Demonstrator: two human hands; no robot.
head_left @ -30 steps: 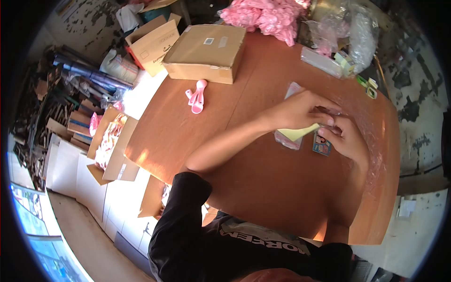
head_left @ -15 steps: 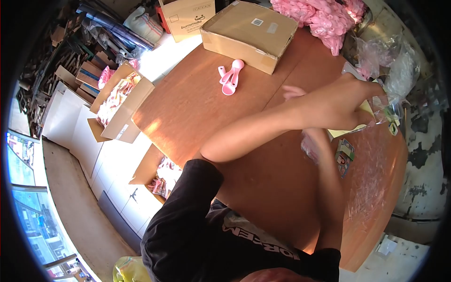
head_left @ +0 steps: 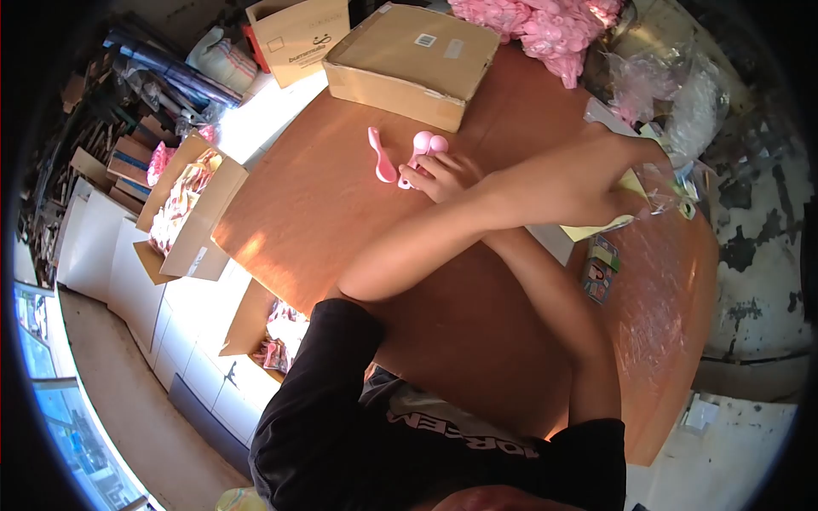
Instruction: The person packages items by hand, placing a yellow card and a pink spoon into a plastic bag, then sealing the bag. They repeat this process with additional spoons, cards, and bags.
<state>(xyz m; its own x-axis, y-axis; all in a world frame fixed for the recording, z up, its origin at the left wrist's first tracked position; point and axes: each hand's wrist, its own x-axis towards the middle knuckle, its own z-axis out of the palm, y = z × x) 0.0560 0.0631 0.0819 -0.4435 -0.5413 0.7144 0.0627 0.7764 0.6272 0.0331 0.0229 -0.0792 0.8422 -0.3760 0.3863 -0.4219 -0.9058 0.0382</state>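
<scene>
My left arm crosses over my right. My left hand (head_left: 609,175) reaches to the right side of the table, its fingers curled at a crinkled clear plastic wrapper (head_left: 654,186) above yellow paper (head_left: 607,226). My right hand (head_left: 447,176) comes out beyond my left forearm, with its fingers closed over pink spoons (head_left: 430,143); two rounded bowls show past the fingertips, and the handles are partly covered. Another pink spoon (head_left: 380,157) lies just to the left, apart from the hand.
A closed cardboard box (head_left: 413,60) sits at the table's far edge, a pink heap (head_left: 558,34) beside it. Clear plastic bags (head_left: 694,111) lie at the right, with a small printed packet (head_left: 601,268) nearer me. An open carton (head_left: 204,221) stands left of the table.
My right hand has moved left from under my left forearm to the pink spoons and closed over some. One spoon now lies separate from the cluster. My left hand stays at the plastic.
</scene>
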